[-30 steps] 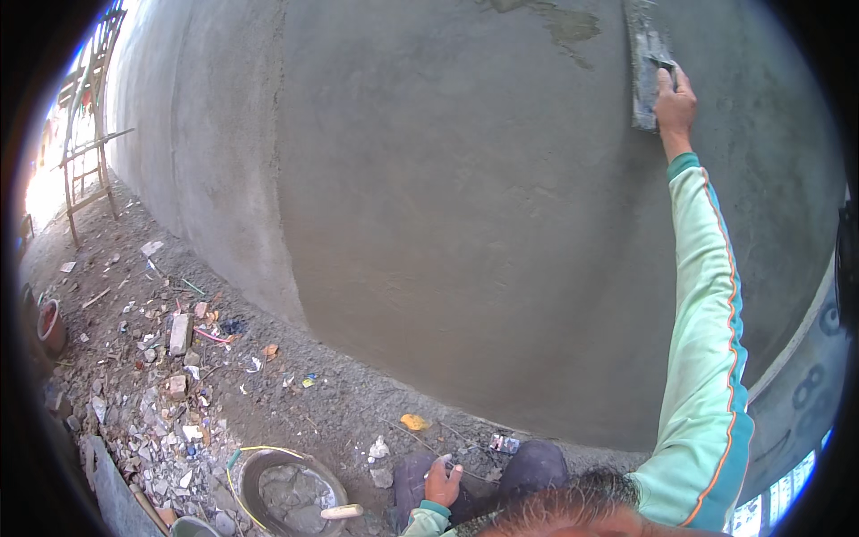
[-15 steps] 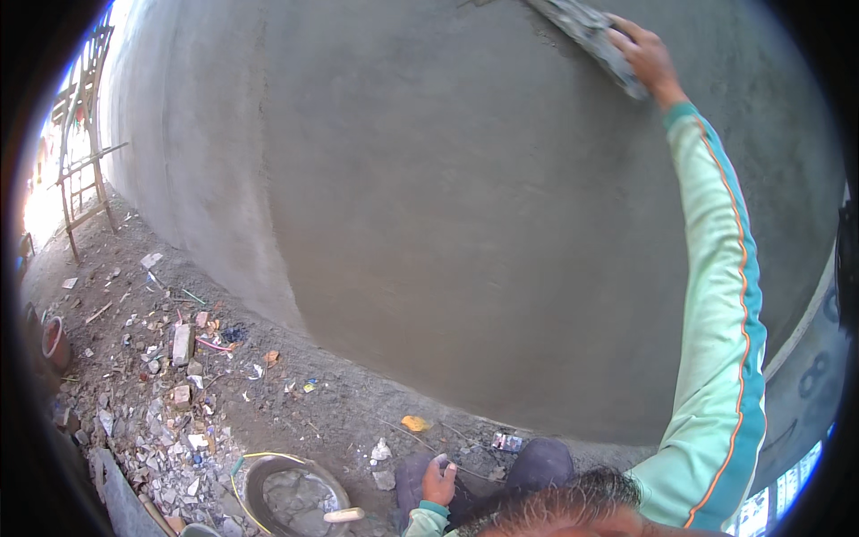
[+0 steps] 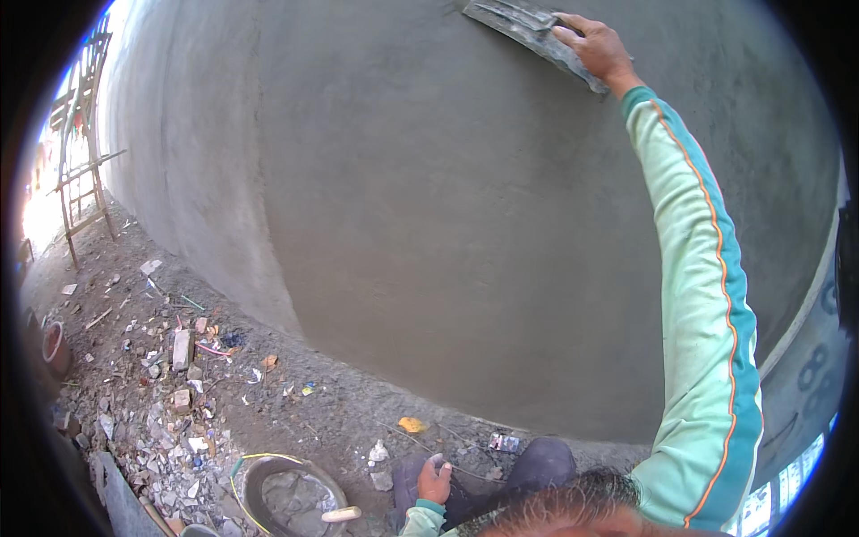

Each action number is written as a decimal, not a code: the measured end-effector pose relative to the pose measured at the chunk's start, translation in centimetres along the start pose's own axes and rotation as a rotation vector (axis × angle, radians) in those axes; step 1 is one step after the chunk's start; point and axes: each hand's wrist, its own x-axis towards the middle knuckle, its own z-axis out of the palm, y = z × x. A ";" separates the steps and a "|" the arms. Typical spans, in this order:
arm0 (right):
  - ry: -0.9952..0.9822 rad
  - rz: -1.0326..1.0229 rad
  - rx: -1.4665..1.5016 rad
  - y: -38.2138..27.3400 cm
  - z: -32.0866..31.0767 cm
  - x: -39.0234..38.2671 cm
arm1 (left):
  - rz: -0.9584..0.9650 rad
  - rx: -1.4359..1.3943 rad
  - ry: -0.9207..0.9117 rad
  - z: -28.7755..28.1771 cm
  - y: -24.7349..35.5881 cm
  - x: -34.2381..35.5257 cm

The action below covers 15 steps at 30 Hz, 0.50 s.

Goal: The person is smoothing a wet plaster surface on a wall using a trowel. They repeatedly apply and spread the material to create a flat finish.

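Note:
My right hand (image 3: 598, 52) is raised high against the grey plastered wall (image 3: 447, 224). Its fingers are wrapped round the handle of a plastering trowel (image 3: 528, 36), whose long blade lies along the wall, tilted down to the right. Low in the view, my left hand (image 3: 434, 483) rests by my knee with its fingers curled in; whether anything is in them is hidden. To its left stands a bucket (image 3: 253, 492) of wet grey mortar (image 3: 295, 501). A pale tool handle (image 3: 341, 515) juts over the bucket's right rim.
Rubble and broken brick (image 3: 182, 349) litter the ground along the wall's foot. A yellow leaf (image 3: 412, 424) and a small packet (image 3: 504, 442) lie near my knees. Wooden scaffolding (image 3: 76, 170) stands at the far left, above a reddish bucket (image 3: 56, 349).
My right hand has slid the trowel leftward across the wall, and more of its blade shows. The left hand stays by the knee, almost unmoved.

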 end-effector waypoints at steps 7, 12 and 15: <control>0.354 0.298 0.035 10.6 -4.9 -10.1 | -0.010 -0.158 -0.002 -0.2 -1.5 0.3; 0.555 0.692 0.799 12.0 -5.2 -10.0 | 0.018 -0.234 -0.057 0.2 -1.8 0.5; 0.372 0.680 0.660 9.0 -3.4 -7.4 | -0.018 -0.233 -0.060 -0.3 -1.3 0.6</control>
